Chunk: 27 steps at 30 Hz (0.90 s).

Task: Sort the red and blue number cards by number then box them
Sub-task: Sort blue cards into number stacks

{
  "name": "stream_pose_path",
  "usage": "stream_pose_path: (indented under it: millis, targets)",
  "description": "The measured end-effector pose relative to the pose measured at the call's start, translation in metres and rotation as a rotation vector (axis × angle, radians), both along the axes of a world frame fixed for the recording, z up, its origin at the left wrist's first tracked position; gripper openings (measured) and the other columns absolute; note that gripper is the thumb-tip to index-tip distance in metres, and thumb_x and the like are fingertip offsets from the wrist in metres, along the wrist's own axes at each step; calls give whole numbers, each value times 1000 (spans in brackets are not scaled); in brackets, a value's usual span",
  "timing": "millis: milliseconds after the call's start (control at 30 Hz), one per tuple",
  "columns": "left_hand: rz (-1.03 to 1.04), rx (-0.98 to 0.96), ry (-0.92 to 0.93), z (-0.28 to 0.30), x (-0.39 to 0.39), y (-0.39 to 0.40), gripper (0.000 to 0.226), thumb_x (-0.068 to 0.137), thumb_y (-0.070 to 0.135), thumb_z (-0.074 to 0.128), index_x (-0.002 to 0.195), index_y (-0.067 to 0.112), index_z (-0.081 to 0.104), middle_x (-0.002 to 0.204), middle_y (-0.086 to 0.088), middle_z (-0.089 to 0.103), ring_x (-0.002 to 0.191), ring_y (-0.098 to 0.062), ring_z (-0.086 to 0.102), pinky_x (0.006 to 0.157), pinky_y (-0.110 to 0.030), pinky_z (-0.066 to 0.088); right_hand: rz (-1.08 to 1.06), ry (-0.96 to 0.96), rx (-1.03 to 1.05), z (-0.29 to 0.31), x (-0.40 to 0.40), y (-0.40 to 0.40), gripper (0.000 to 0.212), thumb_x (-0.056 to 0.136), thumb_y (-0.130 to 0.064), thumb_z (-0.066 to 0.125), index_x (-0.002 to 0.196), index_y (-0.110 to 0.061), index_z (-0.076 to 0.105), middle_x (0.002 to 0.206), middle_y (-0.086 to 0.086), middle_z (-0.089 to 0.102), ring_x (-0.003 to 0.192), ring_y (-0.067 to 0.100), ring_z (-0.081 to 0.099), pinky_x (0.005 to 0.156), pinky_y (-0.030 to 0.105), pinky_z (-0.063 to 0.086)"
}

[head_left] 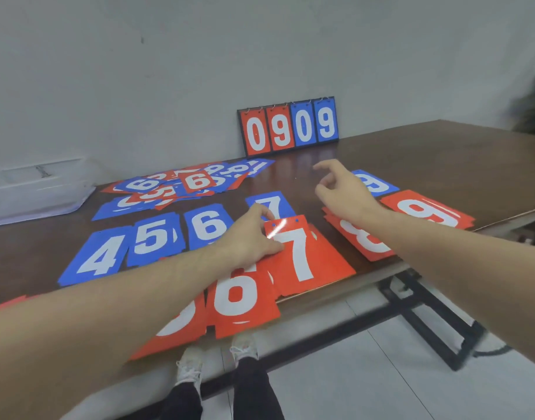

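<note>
Two hands work above the sorted rows on the counter [411,153]. The left hand [248,234] pinches the upper left corner of a red 7 card [305,256], thumb on its face and fingers curled behind, as the card sits on the red 7 pile between the red 6 pile [242,301] and the red 8 pile [363,241]. To seat it well, I judge it should be squared to the edges beneath and released flat, clear of the neighbouring piles. The right hand [348,192] hovers with loosely bent fingers, holding nothing, near the blue 7 card [270,204]. An unsorted heap [181,183] lies farther back, so sorting is unfinished. A pale box [32,189] waits at far left.
</note>
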<state>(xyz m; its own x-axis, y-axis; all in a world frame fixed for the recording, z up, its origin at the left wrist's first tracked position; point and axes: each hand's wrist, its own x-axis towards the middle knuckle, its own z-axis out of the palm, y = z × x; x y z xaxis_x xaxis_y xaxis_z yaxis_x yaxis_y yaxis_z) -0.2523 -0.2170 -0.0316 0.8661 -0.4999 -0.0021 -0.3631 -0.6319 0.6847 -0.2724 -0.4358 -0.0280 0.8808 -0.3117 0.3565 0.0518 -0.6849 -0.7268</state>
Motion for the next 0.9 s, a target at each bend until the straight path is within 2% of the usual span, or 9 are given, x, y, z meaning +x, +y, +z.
stream_pose_path:
  millis: [100, 167, 233, 367, 467, 600, 767, 800, 900]
  targets:
    - [51, 133, -163, 0, 3, -1, 61, 79, 36, 83, 129, 32, 50, 133, 1, 48, 123, -22, 47, 102, -44, 45, 27, 9, -29, 5, -11, 4, 33, 96, -19, 53, 127, -31, 54, 98, -6, 64, 79, 13, 65, 61, 24, 44]
    - [61, 112, -217, 4, 6, 3, 55, 79, 38, 82, 126, 37, 54, 142, 2, 42, 132, -24, 37, 109, -50, 37, 48, 15, -46, 8, -14, 8, 30, 97, -20, 53, 125, -30, 56, 99, -7, 64, 81, 10, 64, 63, 23, 44]
    - [65, 54, -234, 7, 14, 10, 38, 83, 37, 78, 115, 41, 57, 141, 3, 45, 133, -23, 38, 110, -51, 36, 64, 11, -71, 11, -13, 14, 28, 97, -21, 53, 123, -30, 58, 98, -9, 64, 82, 6, 62, 62, 21, 43]
    - [115, 8, -278, 10, 41, 34, 19, 90, 32, 69, 92, 45, 55, 126, 7, 56, 127, -20, 49, 108, -49, 39, 105, 27, -107, 15, -2, 31, 24, 96, -20, 54, 116, -31, 60, 97, -11, 64, 83, 1, 59, 63, 18, 41]
    - [184, -48, -276, 12, 65, 60, 14, 93, 28, 66, 99, 39, 60, 112, 13, 55, 121, -17, 55, 105, -49, 44, 153, 32, -136, 14, 15, 47, 22, 95, -17, 55, 113, -29, 63, 96, -14, 62, 80, -3, 57, 64, 14, 39]
    - [236, -35, -286, 14, 99, 101, 11, 97, 24, 60, 105, 32, 59, 121, 10, 55, 122, -14, 52, 103, -33, 41, 222, 11, -180, 10, 47, 70, 19, 94, -15, 57, 106, -28, 66, 92, -19, 59, 82, -10, 54, 70, 8, 38]
    - [328, 3, -313, 9, 153, 150, 17, 98, 28, 60, 114, 25, 62, 131, 7, 58, 114, -14, 55, 89, -26, 39, 263, 37, -225, 2, 102, 102, 18, 93, -17, 59, 101, -31, 64, 92, -14, 64, 85, 1, 57, 76, 22, 46]
    - [345, 15, -326, 9, 162, 156, 18, 98, 29, 59, 115, 26, 62, 130, 7, 58, 109, -14, 55, 86, -25, 38, 266, 41, -235, 0, 111, 105, 18, 93, -17, 59, 100, -33, 63, 92, -13, 63, 83, 1, 57, 76, 24, 46]
    - [380, 89, -361, 7, 193, 179, 14, 98, 29, 57, 111, 29, 59, 112, 3, 58, 73, -9, 55, 62, -25, 37, 267, 59, -286, -3, 145, 116, 20, 94, -19, 58, 107, -34, 61, 107, -10, 65, 93, 5, 59, 83, 27, 49]
